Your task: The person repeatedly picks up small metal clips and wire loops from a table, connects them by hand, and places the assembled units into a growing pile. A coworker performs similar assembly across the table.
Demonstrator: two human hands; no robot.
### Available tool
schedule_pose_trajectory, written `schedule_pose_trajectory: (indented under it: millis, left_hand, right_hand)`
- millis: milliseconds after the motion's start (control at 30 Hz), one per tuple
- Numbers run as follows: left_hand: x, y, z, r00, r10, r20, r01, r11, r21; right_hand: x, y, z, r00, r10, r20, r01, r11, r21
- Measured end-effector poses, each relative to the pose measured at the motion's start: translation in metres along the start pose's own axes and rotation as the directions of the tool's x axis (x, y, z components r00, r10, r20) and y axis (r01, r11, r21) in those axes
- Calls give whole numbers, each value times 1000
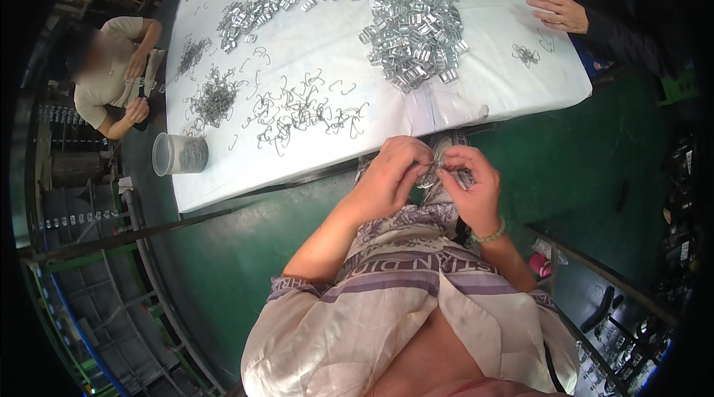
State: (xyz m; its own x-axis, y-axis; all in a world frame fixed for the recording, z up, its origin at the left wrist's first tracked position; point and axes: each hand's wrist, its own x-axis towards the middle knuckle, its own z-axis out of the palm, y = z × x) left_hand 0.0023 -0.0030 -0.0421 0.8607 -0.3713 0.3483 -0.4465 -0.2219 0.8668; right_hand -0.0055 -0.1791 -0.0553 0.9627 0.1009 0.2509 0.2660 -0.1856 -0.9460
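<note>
In front of my lap, just off the near table edge, my left hand [393, 175] and my right hand [474, 187] come together with fingertips pinched. Between them sits a small shiny metal piece [434, 168], partly covered by the fingers, so its exact shape is unclear. A bead bracelet circles my right wrist. Closest on the table are scattered bent wire hooks [301, 113], to the left of my hands. Beyond my hands rises a big heap of silvery metal clips [416, 25].
The white-covered table [297, 166] also bears denser wire hook piles [216, 98], a row of clips [286, 1] and a clear plastic tub [165, 155]. A seated person [111, 77] handles clips at left. Another person's hands [561, 14] rest at the far right, near a small hook pile [526, 55].
</note>
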Motion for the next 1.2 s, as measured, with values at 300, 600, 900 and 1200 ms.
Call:
schedule_pose_trajectory:
  millis: [300, 600, 900, 1200]
  left_hand:
    - [-8, -5, 7, 997, -16, -71, 5, 988, -153]
    - [-13, -3, 7, 996, -73, -43, 66, 988, -140]
    - [-21, -6, 12, 989, -117, -93, 103, 984, -146]
    - [-12, -11, 15, 976, -127, -178, 105, 986, -128]
  right_hand:
    - [7, 20, -7, 997, 7, 78, -19, 989, 147]
    - [102, 95, -10, 986, -164, -33, 126, 858, -498]
    - [140, 97, 7, 998, -18, 63, 64, 506, -860]
    - [96, 77, -19, 907, 419, 35, -418, 889, 189]
